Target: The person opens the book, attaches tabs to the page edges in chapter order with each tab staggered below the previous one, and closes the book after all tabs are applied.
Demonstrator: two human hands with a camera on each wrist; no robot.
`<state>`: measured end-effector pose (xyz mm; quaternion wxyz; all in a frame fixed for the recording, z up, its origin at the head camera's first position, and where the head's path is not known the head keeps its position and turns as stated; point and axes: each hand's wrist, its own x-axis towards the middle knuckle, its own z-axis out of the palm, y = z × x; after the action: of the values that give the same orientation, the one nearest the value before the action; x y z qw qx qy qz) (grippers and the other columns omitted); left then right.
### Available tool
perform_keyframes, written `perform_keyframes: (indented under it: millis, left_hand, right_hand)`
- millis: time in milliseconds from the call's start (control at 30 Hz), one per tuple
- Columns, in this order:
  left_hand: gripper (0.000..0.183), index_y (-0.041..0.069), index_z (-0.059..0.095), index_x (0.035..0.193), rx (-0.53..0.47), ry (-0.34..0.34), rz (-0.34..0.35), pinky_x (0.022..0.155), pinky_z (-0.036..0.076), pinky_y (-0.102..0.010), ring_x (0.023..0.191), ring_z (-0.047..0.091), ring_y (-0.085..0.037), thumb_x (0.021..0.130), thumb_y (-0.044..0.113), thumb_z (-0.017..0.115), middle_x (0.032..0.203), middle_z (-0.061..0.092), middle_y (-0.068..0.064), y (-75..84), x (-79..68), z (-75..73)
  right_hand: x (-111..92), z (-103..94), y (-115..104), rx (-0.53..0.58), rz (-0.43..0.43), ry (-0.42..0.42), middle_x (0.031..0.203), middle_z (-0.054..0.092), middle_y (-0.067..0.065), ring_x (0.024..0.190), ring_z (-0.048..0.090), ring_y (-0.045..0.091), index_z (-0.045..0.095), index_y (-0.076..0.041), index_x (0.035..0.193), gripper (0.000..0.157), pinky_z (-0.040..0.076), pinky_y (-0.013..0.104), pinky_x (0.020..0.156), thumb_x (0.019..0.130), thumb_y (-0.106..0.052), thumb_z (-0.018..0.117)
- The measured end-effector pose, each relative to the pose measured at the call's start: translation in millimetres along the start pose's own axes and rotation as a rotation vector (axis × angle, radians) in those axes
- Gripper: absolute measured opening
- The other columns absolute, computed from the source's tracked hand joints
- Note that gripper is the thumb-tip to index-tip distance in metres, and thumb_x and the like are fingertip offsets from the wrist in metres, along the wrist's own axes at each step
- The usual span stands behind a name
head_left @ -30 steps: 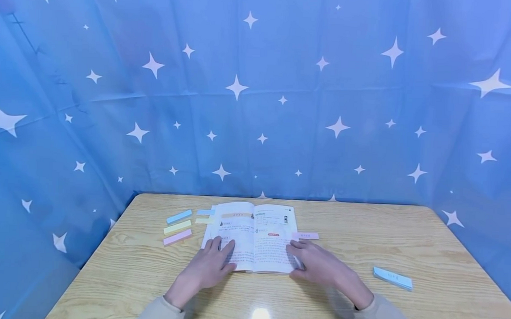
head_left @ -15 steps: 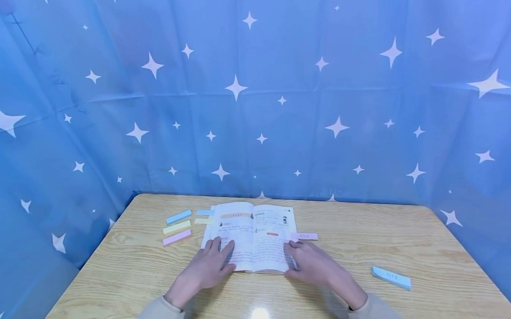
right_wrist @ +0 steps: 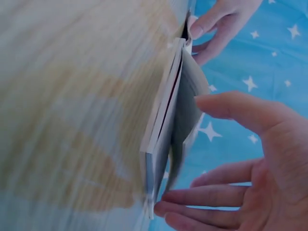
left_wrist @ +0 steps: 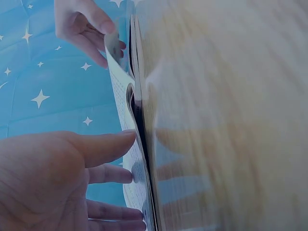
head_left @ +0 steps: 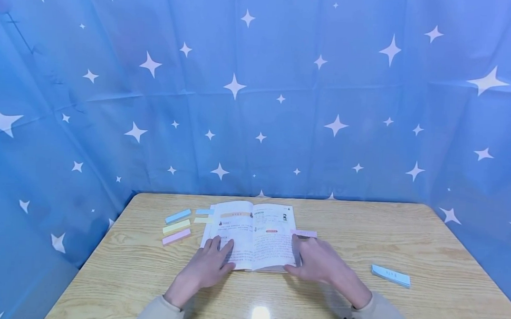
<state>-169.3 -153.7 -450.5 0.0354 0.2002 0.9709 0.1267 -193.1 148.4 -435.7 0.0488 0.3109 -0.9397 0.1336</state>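
Observation:
An open book with printed pages lies at the table's middle. My left hand rests on the lower part of its left page, fingers straight and spread. In the left wrist view, that thumb touches the page near the book's lower edge. On the other side, my right hand holds a right-hand page by its outer edge. The page bows up off the stack beneath, thumb at its near edge and fingertips at its side. A pink paper tab sticks out just beyond the right hand.
Left of the book lie a blue strip, a yellow strip and a pink strip. Blue and yellow tabs project from the book's left side. A light blue strip pad sits on the table's right. A starry curtain hangs behind.
My right hand has shifted slightly, its fingers going up toward the pink tab. The right page's outer edge is now lifted, with a darker layer showing beneath. The left hand has stayed put.

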Motion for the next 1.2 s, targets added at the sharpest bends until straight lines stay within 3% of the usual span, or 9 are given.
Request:
perform_keyframes:
  millis: [100, 233, 433, 500, 600, 700, 967, 1200]
  left_hand:
    - [0.057, 0.000, 0.048, 0.147, 0.000, 0.005, 0.001, 0.098, 0.045, -0.060, 0.131, 0.043, -0.048, 0.102, 0.032, 0.061, 0.143, 0.041, -0.034, 0.0, 0.1, 0.1]
    - [0.057, 0.000, 0.048, 0.147, -0.003, 0.007, 0.000, 0.098, 0.045, -0.060, 0.131, 0.042, -0.048, 0.102, 0.032, 0.061, 0.143, 0.041, -0.034, -0.3, 0.3, 0.3]
    - [0.057, -0.001, 0.047, 0.147, -0.012, 0.004, 0.010, 0.098, 0.045, -0.061, 0.131, 0.042, -0.048, 0.102, 0.032, 0.060, 0.143, 0.041, -0.034, -0.7, -0.5, -1.2]
    - [0.057, -0.001, 0.047, 0.148, -0.014, 0.003, 0.012, 0.098, 0.045, -0.061, 0.131, 0.042, -0.048, 0.102, 0.032, 0.060, 0.143, 0.041, -0.034, -0.3, -0.6, -2.8]
    - [0.057, -0.001, 0.047, 0.148, -0.019, -0.003, 0.013, 0.099, 0.044, -0.061, 0.132, 0.042, -0.048, 0.102, 0.031, 0.060, 0.144, 0.041, -0.034, 0.3, -1.0, -4.8]
    - [0.057, -0.001, 0.047, 0.147, -0.019, -0.004, 0.018, 0.098, 0.045, -0.061, 0.131, 0.043, -0.048, 0.102, 0.031, 0.060, 0.143, 0.041, -0.034, 0.7, -1.3, -6.0]
    - [0.056, -0.002, 0.047, 0.147, -0.035, -0.003, 0.019, 0.099, 0.044, -0.061, 0.132, 0.042, -0.048, 0.103, 0.030, 0.060, 0.144, 0.041, -0.034, -1.1, -1.1, -3.2]
    - [0.056, -0.003, 0.048, 0.146, -0.038, -0.007, 0.015, 0.101, 0.044, -0.061, 0.132, 0.042, -0.048, 0.102, 0.030, 0.060, 0.144, 0.041, -0.034, 1.7, 0.7, -4.6]
  right_hand:
    - [0.3, -2.4, -0.3, 0.031, 0.001, 0.017, 0.060, 0.047, -0.012, 0.044, 0.036, 0.000, 0.065, 0.002, 0.109, 0.053, 0.030, 0.019, 0.038, 0.082, -0.042, 0.080]
    - [0.5, -5.7, -0.6, 0.062, -0.012, 0.032, 0.068, 0.055, -0.008, 0.043, 0.035, -0.001, 0.060, 0.011, 0.127, 0.072, 0.028, 0.016, 0.038, 0.082, -0.041, 0.081]
    - [0.7, -8.3, 0.0, 0.100, -0.026, 0.076, 0.089, 0.068, 0.011, 0.049, 0.040, 0.001, 0.049, 0.015, 0.140, 0.086, 0.034, 0.017, 0.041, 0.082, -0.040, 0.083]
    - [1.2, -8.5, 0.1, 0.098, -0.047, 0.113, 0.102, 0.070, 0.020, 0.059, 0.054, 0.007, 0.049, 0.013, 0.141, 0.086, 0.045, 0.021, 0.047, 0.082, -0.041, 0.083]
    - [2.3, -9.1, -0.3, 0.093, -0.087, 0.154, 0.118, 0.066, 0.027, 0.086, 0.069, 0.024, 0.050, 0.013, 0.140, 0.083, 0.059, 0.032, 0.067, 0.084, -0.040, 0.081]
    - [3.8, -10.4, -1.5, 0.118, -0.117, 0.163, 0.131, 0.060, 0.030, 0.114, 0.065, 0.036, 0.049, 0.013, 0.141, 0.079, 0.058, 0.043, 0.087, 0.088, -0.038, 0.079]
    - [6.3, -16.7, -7.2, 0.246, -0.105, 0.125, 0.145, 0.051, 0.025, 0.129, 0.054, 0.036, 0.042, 0.007, 0.149, 0.068, 0.051, 0.049, 0.098, 0.103, -0.040, 0.059]
    - [7.9, -17.2, -10.8, 0.298, -0.173, 0.161, 0.144, 0.052, 0.024, 0.127, 0.058, 0.032, 0.037, 0.009, 0.151, 0.063, 0.052, 0.046, 0.098, 0.105, -0.028, 0.058]
